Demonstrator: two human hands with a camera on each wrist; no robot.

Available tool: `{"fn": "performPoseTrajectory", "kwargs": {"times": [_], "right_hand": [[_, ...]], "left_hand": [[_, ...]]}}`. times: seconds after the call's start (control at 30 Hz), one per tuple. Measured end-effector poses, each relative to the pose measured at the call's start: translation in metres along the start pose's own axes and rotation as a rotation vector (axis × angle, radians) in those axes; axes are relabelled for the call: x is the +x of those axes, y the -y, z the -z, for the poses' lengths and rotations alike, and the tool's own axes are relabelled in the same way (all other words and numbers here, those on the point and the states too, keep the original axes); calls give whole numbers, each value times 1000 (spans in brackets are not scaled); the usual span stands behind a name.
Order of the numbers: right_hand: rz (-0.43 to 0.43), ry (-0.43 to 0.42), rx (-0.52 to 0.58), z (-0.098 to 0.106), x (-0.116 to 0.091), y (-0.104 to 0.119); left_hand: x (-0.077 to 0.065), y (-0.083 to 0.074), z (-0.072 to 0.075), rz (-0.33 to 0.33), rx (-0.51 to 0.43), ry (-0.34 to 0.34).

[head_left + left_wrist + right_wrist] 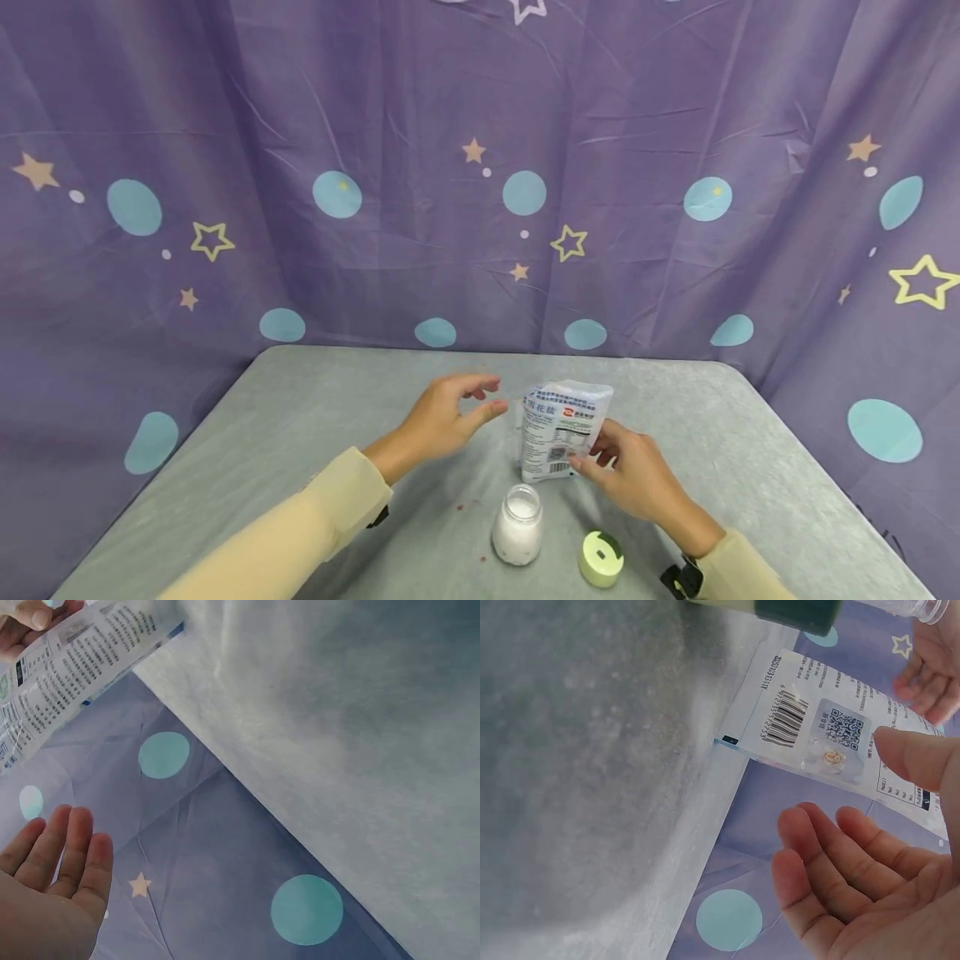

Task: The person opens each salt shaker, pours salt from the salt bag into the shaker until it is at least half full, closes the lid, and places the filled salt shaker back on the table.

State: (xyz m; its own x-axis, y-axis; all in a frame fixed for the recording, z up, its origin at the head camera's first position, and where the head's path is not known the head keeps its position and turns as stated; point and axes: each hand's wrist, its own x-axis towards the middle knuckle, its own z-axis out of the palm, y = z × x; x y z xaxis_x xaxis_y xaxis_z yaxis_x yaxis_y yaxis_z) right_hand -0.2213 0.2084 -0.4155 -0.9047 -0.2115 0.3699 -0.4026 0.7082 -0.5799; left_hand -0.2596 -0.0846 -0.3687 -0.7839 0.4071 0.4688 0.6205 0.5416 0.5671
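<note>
A white printed bag of salt (558, 429) stands upright on the table, its top edge slightly crumpled. My right hand (633, 475) is at its right edge; the thumb overlaps the front of the bag. In the right wrist view, the loosely bent fingers (840, 877) lie apart from the bag's side, and whether the thumb touches is unclear. To the left of the bag, my left hand (453, 417) hovers with fingers extended, holding nothing. Before the bag stands a small glass jar (517, 533) with white contents and no lid on. Right of it lies a light green lid (601, 571).
The grey table (337, 392) backs onto a purple curtain (420, 108) with stars and dots. A few small reddish specks lie by the jar. A dark wrist strap (682, 577) sits at the right sleeve.
</note>
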Motion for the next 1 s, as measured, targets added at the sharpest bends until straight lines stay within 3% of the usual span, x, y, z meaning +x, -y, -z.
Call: {"fn": "performPoseTrajectory", "kwargs": {"times": [0.23, 0.47, 0.87, 1.0], "right_hand": [[1, -13, -12, 4, -5, -1], [14, -42, -31, 9, -12, -1], [73, -68, -66, 13, -21, 0], [93, -75, -81, 13, -25, 0]], "left_hand": [[-23, 9, 4, 32, -27, 66], [-36, 16, 6, 1, -20, 67], [-53, 22, 11, -27, 70, 66], [-59, 21, 13, -7, 112, 77]]}}
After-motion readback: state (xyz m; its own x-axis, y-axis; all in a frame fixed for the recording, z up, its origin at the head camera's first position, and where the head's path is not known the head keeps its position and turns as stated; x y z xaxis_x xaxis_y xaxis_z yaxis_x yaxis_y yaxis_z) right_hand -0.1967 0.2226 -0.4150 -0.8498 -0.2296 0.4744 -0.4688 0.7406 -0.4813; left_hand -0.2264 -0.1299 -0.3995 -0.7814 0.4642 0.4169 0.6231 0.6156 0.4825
